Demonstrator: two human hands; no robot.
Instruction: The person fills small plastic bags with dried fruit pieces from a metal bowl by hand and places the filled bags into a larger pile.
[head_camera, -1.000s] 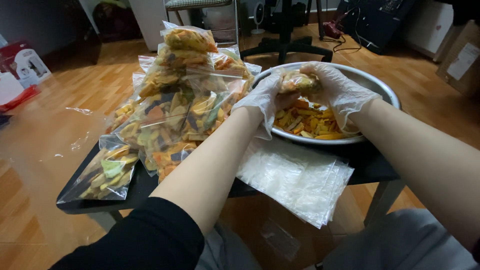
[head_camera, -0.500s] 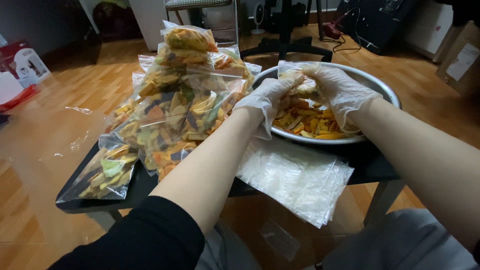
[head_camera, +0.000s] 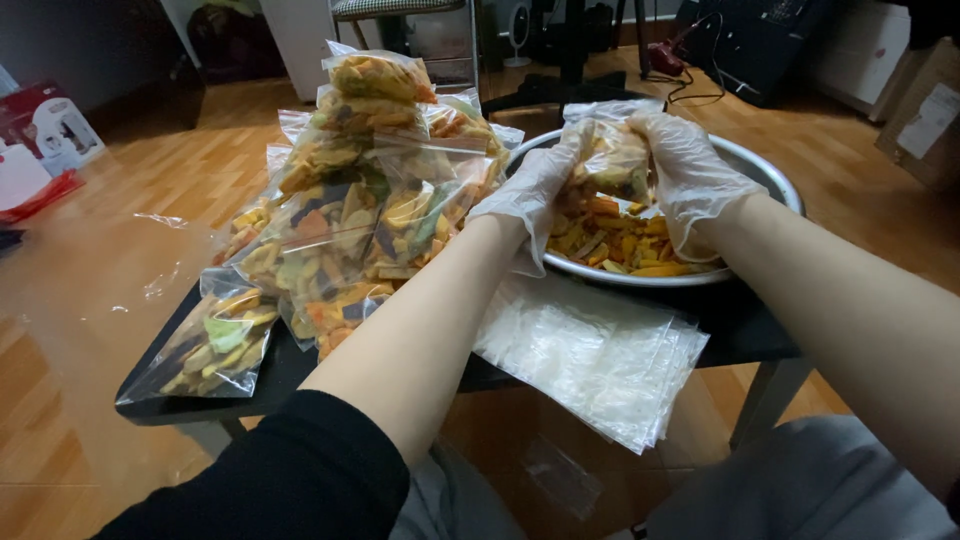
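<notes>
Head view: both hands in thin clear disposable gloves hold 1 small clear plastic bag part-filled with mixed dried vegetable chips, raised just above the wide round silver metal bowl. Left hand has its fingers closed on the bag's left edge; right hand is wrapped round the bag's right side and top. Both grips closed on the bag, neither open. Whether the bag's mouth is sealed, cannot tell.

Doing it well, as a judgement: keep the bag upright and over the bowl so loose chips drop back in, pinch only the film near the mouth, don't crush the brittle chips.

Around: orange and yellow chips fill the bowl under the bag. Left of the bowl, a tall heap of filled clear bags of chips leans close to the left forearm; an elbow swing could topple it. 1 filled bag lies at the near left corner of the black rectangular table. Stack of empty flat clear bags hangs over the near table edge, just under the forearms, easy to slide off. Wooden floor around.
</notes>
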